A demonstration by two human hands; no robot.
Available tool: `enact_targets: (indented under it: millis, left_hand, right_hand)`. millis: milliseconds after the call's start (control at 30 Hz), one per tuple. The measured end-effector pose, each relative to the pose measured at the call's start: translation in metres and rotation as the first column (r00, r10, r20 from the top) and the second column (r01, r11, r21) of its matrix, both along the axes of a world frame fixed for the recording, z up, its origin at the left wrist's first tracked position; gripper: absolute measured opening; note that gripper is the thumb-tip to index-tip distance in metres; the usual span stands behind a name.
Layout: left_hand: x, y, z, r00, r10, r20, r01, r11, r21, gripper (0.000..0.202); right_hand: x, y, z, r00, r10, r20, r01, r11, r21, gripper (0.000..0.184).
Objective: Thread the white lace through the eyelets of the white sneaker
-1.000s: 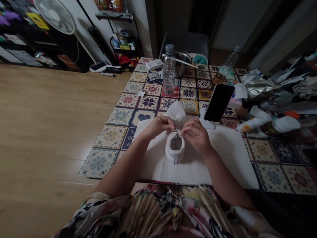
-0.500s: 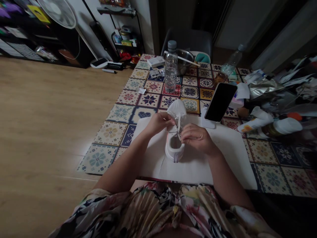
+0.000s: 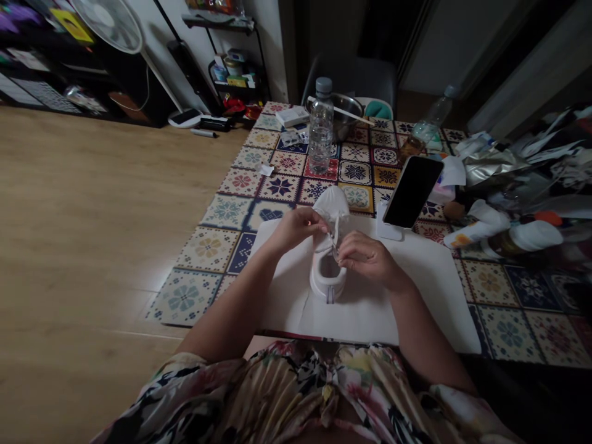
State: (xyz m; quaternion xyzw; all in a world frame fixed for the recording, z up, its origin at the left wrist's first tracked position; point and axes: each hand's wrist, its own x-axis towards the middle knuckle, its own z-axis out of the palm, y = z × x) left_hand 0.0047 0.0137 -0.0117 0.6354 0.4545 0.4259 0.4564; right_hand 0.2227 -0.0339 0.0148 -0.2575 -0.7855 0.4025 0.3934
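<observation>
A white sneaker (image 3: 329,282) stands on a white mat (image 3: 370,308), its heel towards me and its toe pointing away. My left hand (image 3: 300,229) is closed in a pinch on the white shoelace (image 3: 336,227) at the left of the shoe's tongue. On the right side of the shoe opening, my right hand (image 3: 367,256) is also closed, its fingertips pinching the lace near the top eyelets. Part of the lace between the hands is hidden by my fingers.
Beyond the sneaker stands a clear water bottle (image 3: 320,132). A phone (image 3: 413,192) leans on a white stand behind my right hand. Bottles, a white tube (image 3: 476,229) and bags crowd the table's right side. A metal bowl (image 3: 345,108) sits at the far end.
Both hands keep their pinch on the lace, with only slight finger movement. The lace between them has shifted a little. The sneaker stays in about the same place.
</observation>
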Motion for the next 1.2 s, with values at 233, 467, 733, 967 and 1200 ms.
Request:
enact_targets:
  millis: [233, 467, 733, 967, 1200]
  left_hand:
    - [-0.012, -0.004, 0.017, 0.962, -0.273, -0.017, 0.273, 0.961, 0.042, 0.013]
    - [-0.013, -0.008, 0.022, 0.907, -0.416, -0.067, 0.419, 0.908, 0.032, 0.019]
    - [-0.016, -0.006, 0.018, 0.885, -0.461, -0.07, 0.461, 0.887, -0.018, 0.023]
    - [-0.015, -0.007, 0.019, 0.872, -0.486, -0.053, 0.485, 0.874, -0.026, 0.026]
    - [-0.011, -0.009, 0.018, 0.88, -0.468, -0.083, 0.473, 0.88, 0.041, 0.022]
  right_hand:
    - [-0.004, 0.002, -0.013, 0.94, -0.337, 0.055, 0.341, 0.926, -0.16, 0.015]
    - [-0.019, -0.002, -0.003, 0.961, -0.257, 0.103, 0.237, 0.956, 0.172, 0.012]
    - [-0.025, -0.006, -0.001, 0.962, -0.236, 0.136, 0.201, 0.952, 0.231, 0.025]
    - [-0.026, -0.01, 0.003, 0.971, -0.238, -0.027, 0.239, 0.962, 0.13, 0.016]
    - [-0.009, -0.012, 0.011, 0.781, -0.318, -0.537, 0.241, 0.947, -0.21, 0.023]
